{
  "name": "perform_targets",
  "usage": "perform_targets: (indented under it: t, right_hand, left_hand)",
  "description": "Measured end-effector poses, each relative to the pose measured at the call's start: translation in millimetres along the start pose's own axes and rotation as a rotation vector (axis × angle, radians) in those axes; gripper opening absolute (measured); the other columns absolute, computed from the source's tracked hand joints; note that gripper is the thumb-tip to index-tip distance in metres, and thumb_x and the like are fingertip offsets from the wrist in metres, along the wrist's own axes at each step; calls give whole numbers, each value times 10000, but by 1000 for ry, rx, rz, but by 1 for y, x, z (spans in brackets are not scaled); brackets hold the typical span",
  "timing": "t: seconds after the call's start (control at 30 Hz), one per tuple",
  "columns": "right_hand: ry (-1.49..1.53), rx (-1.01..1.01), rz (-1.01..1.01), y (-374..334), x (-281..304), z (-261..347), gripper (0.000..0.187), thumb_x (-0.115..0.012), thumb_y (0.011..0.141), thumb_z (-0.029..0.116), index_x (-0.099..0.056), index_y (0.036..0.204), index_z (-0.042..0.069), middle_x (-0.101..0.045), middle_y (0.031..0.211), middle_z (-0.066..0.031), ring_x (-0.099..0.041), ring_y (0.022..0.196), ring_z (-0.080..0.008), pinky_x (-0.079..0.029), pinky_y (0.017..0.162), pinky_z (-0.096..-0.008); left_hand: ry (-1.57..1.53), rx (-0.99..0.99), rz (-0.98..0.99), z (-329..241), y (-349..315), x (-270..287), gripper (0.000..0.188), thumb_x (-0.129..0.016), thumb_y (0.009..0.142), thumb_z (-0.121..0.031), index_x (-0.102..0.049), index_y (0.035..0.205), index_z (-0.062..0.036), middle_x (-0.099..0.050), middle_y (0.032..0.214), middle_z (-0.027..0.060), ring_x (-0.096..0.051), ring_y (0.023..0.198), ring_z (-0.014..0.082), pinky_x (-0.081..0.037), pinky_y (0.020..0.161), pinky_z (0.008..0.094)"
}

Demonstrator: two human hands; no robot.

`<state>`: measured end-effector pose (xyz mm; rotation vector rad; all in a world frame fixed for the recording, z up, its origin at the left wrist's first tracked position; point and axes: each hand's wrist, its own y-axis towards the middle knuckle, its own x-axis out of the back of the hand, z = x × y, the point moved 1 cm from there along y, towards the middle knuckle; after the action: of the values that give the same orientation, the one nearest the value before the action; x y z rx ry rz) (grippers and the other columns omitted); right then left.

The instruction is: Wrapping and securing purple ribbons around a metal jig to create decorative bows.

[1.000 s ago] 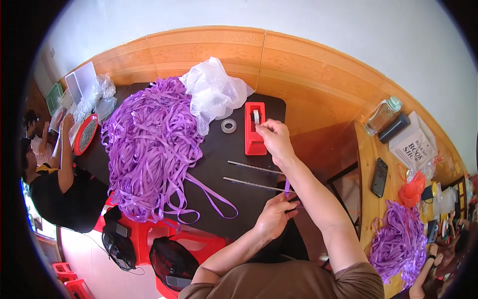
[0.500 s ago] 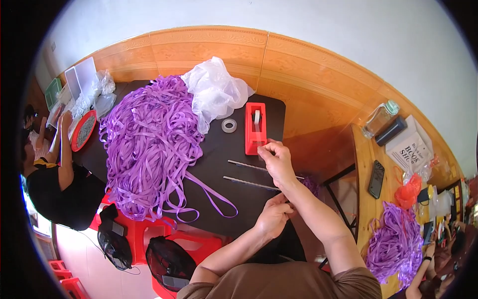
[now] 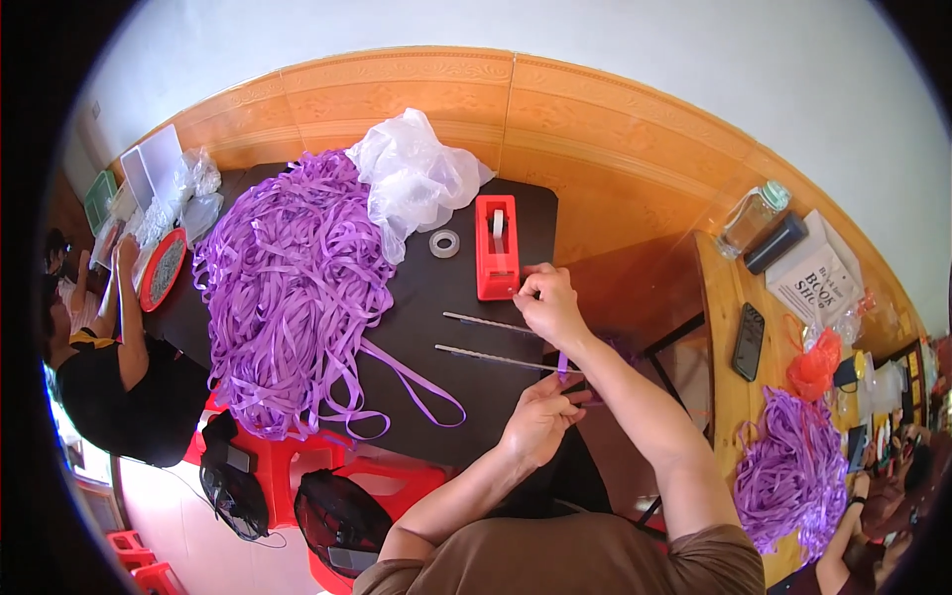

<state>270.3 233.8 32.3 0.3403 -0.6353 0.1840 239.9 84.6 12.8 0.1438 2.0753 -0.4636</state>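
Observation:
My right hand (image 3: 551, 305) is closed in a pinch beside the front end of a red tape dispenser (image 3: 486, 268); whatever lies between its fingertips is too small to make out. Nearer to me, under my right forearm, my left hand (image 3: 540, 424) has its thumb and fingers closed at a purple ribbon (image 3: 563, 365). That ribbon stands up by the right end of the nearer of two thin metal rods (image 3: 486, 353). The farther rod (image 3: 476, 319) runs beneath my right hand, which hides its end. Both rods reach across the dark table's right side.
A big heap of purple ribbon (image 3: 297, 307) covers the table's middle, with a white plastic bag (image 3: 416, 174) behind it. A tape roll (image 3: 444, 244) lies left of the dispenser. On the wooden table at right are a phone (image 3: 749, 342) and more ribbon (image 3: 793, 466). Other people sit at both sides.
My right hand has drawn slightly right, away from the dispenser's front end. More purple ribbon shows above my left fingers. The whole view has shifted a little.

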Motion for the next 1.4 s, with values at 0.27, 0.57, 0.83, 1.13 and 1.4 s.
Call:
perform_targets:
  t: [0.27, 0.57, 0.83, 1.13, 1.4]
  right_hand:
    - [384, 30, 664, -22, 88, -26, 90, -626, 835, 97, -622, 787, 21, -537, 1244, -139, -491, 1054, -247, -369, 921, -365]
    - [179, 162, 777, -33, 87, -61, 122, -640, 855, 171, -628, 848, 51, -522, 1243, -133, -387, 1185, -270, -296, 1007, -386]
    - [54, 163, 751, -34, 80, -57, 133, -656, 837, 198, -628, 811, 70, -561, 1170, -102, -406, 1162, -252, -295, 983, -415]
    - [-116, 158, 614, -38, 76, -45, 169, -659, 772, 230, -618, 686, 90, -602, 1053, -79, -446, 1107, -247, -311, 848, -423]
    - [-434, 20, 502, -45, 69, -15, 167, -652, 633, 259, -617, 566, 110, -614, 784, -24, -503, 935, -224, -328, 705, -412]
  left_hand:
    - [13, -15, -45, -1, -4, 0, 456, -495, 793, 54, -503, 1242, -22, -492, 1290, 95, -518, 1115, 259, -409, 867, 357]
    - [43, -23, -5, -1, -4, 0, 505, -540, 836, -46, -426, 1327, -22, -449, 1344, 98, -496, 1144, 261, -401, 888, 365]
    - [52, -44, 26, 1, -3, 4, 503, -557, 864, -99, -409, 1340, -27, -439, 1357, 102, -492, 1154, 257, -402, 890, 365]
    - [24, -8, -18, -3, -3, -3, 562, -463, 783, 72, -413, 1337, -14, -423, 1335, 102, -498, 1124, 233, -415, 865, 342]
    - [53, -40, 43, 0, -3, 3, 466, -526, 844, -43, -440, 1302, -30, -474, 1314, 81, -490, 1157, 243, -400, 884, 347]
